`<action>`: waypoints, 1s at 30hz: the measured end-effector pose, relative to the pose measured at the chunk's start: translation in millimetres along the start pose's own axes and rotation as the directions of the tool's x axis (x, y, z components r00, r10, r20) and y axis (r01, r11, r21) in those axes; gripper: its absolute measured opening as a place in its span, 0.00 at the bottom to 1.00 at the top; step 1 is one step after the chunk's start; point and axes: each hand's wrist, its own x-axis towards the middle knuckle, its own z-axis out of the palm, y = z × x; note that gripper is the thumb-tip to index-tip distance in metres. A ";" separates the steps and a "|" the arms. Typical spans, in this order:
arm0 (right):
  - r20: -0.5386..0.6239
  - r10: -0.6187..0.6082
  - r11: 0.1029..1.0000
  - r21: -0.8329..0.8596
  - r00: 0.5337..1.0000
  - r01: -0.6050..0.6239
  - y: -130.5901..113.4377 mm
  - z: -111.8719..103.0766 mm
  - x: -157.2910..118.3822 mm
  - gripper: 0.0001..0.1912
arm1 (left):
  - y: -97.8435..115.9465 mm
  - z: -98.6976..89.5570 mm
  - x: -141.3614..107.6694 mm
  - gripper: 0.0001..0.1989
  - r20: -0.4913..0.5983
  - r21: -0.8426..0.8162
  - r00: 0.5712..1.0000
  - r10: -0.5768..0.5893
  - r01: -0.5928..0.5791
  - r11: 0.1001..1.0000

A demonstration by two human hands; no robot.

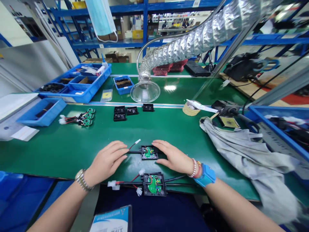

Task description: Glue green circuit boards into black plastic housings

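Note:
My left hand (107, 161) and my right hand (173, 157) lie flat and palm down on the green mat, either side of an open black junction box (149, 152) holding a green circuit board and coloured wires. My right fingertips reach its edge, and my left fingertips are beside its black cable. A matching box (154, 184) with cables and white connectors sits nearer me at the mat's front edge. Farther off lie several black housings (120, 113) and small green boards with wire leads (85, 116).
A crumpled grey cloth (248, 158) covers the right of the mat, beside a tape roll (190, 108). Blue trays (74, 82) with parts stand to the left and back, and a blue bin (277, 129) stands right. A foil extraction hose (145, 91) ends in a clear hood over the back bench.

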 end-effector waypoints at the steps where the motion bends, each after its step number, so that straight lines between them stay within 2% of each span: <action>1: 0.007 -0.007 1.000 0.004 1.000 0.007 -0.8 1.8 2.0 0.28 | 4.2 -5.0 -5.0 0.10 0.013 -0.016 1.000 0.005 -0.005 1.000; 5: 0.040 -0.031 0.998 0.052 0.999 0.029 -3.5 2.9 7.2 0.24 | 20.0 -12.3 -20.0 0.10 0.111 -0.036 0.993 0.033 -0.029 0.999; 7: 0.065 -0.051 0.994 0.096 0.997 0.045 -5.0 0.1 5.0 0.24 | 21.0 -11.3 -23.5 0.10 0.113 -0.035 0.994 0.002 0.002 0.999; 11: 0.133 -0.089 0.984 0.166 0.987 0.066 -10.1 -7.5 -5.6 0.20 | 6.4 -9.1 -23.4 0.10 0.088 -0.078 0.994 -0.061 0.068 0.995; 15: 0.184 -0.126 0.986 0.133 0.975 0.102 -5.5 -16.4 -2.7 0.17 | -15.6 -5.9 -9.4 0.10 0.138 -0.136 0.987 -0.077 0.096 0.986; 18: 0.143 -0.099 0.995 -0.001 0.985 0.100 16.3 -24.8 24.9 0.16 | -26.4 1.6 11.4 0.10 0.168 -0.097 0.983 -0.077 0.094 0.991; 21: 0.004 0.047 0.980 -0.193 0.999 -0.045 51.5 -30.0 71.8 0.18 | -29.2 15.4 31.5 0.10 0.204 -0.067 0.978 -0.049 0.063 0.996; 25: -0.130 0.131 0.953 -0.257 0.983 -0.161 94.7 -28.4 129.5 0.26 | -30.3 36.1 42.6 0.12 0.260 -0.230 0.965 0.017 0.045 0.972; 28: -0.188 0.137 0.947 -0.265 0.973 -0.184 103.9 -25.3 145.7 0.24 | -36.2 44.3 40.2 0.13 0.237 -0.282 0.969 -0.066 0.134 0.950; 30: -0.200 0.112 0.954 -0.252 0.973 -0.162 97.0 -22.9 139.1 0.19 | -45.0 43.2 35.6 0.12 0.196 -0.257 0.970 -0.144 0.193 0.947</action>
